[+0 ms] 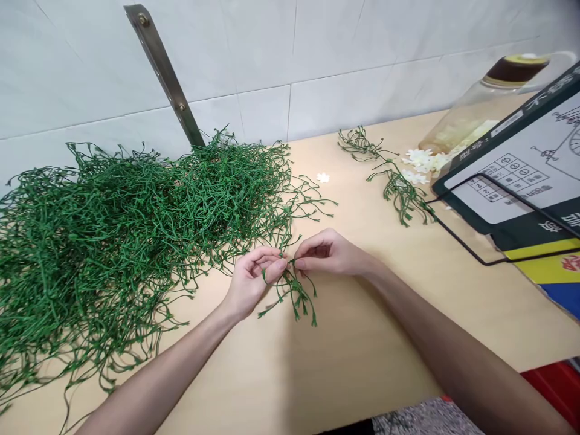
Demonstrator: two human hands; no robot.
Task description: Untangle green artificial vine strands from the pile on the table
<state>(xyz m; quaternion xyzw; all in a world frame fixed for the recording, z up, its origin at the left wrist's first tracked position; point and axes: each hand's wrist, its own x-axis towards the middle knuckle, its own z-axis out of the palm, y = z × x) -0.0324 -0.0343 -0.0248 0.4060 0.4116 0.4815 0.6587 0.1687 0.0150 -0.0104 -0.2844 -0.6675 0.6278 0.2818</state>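
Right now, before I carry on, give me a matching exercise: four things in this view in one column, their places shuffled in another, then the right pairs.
Things
1. Metal strip
2. Central green sprig
3. Bottle
4. Heap of green stems

Places
A. Behind the printed panel, at the picture's right
B. Spread over the left side of the table
C. Against the tiled wall
D. At the fingertips of the left hand and right hand

Pairs: 1-C, 2-D, 3-A, 4-B
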